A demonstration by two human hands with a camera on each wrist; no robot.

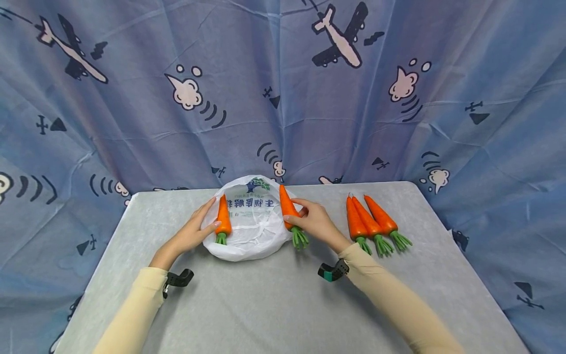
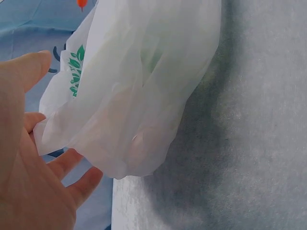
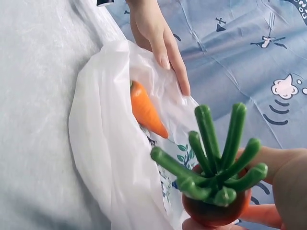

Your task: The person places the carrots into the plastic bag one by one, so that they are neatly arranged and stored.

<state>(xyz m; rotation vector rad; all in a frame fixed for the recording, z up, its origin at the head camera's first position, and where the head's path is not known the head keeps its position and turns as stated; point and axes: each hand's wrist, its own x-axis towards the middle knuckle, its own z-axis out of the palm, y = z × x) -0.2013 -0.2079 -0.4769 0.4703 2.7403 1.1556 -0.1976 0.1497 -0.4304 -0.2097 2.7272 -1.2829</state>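
White plastic, thin and crinkled, forms the bag that anchors this layout, its mouth spread wide on the table. One carrot, the inner carrot, lies inside along the bag's left wall, green stalks toward its near rim. The held carrot is at the bag's right rim, orange tip pointing away from the person and stalks toward them. Three loose carrots lie on the table, apart from the bag on its right.

The right hand pinches the held carrot near its thick end, thumb on one side and fingers on the other. The left hand rests along the bag's left rim with fingers extended and thumb spread from them; whether it grips the film firmly, I cannot tell.

The step in hand looks like bringing the held carrot in over the bag's right rim. To do it well, lead with the tapered tip and lift the stalks clear, since their splayed ends could snag the soft edge. A light brace from the left hand should stop the bag sliding or folding. Lowering the carrot beside the inner carrot, rather than dropping it, would likely leave room.
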